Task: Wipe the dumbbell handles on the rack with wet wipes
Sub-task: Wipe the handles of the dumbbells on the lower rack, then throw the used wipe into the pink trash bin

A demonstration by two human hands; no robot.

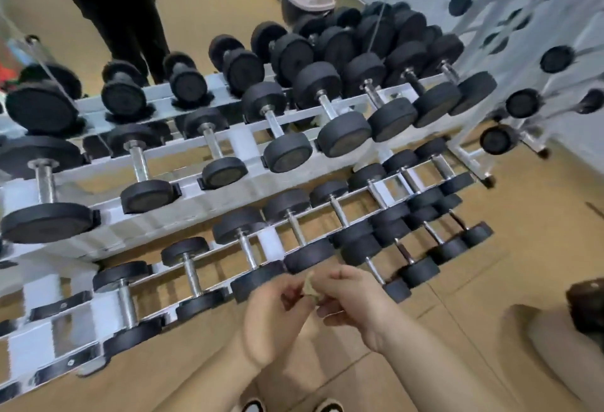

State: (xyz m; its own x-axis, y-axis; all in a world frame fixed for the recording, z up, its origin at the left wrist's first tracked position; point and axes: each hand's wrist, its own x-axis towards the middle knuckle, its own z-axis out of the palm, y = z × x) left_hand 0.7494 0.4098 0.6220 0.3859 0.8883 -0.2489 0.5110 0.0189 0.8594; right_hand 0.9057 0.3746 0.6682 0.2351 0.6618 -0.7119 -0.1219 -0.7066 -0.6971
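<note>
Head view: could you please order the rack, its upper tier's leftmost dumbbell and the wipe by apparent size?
1. rack, by far largest.
2. leftmost dumbbell.
3. wipe, smallest though nearest the camera, pinched between left hand and right hand.

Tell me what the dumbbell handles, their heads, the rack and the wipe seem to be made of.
Handles: bare metal, probably chromed steel; silvery with bright glints.
Heads: likely rubber-coated; matte black, no shine.
Rack: painted metal, seemingly; flat white beams with black bolted brackets.
Wipe: too small and blurred to tell; a crumpled, yellowish scrap.

no readable text, labels or numbers
</note>
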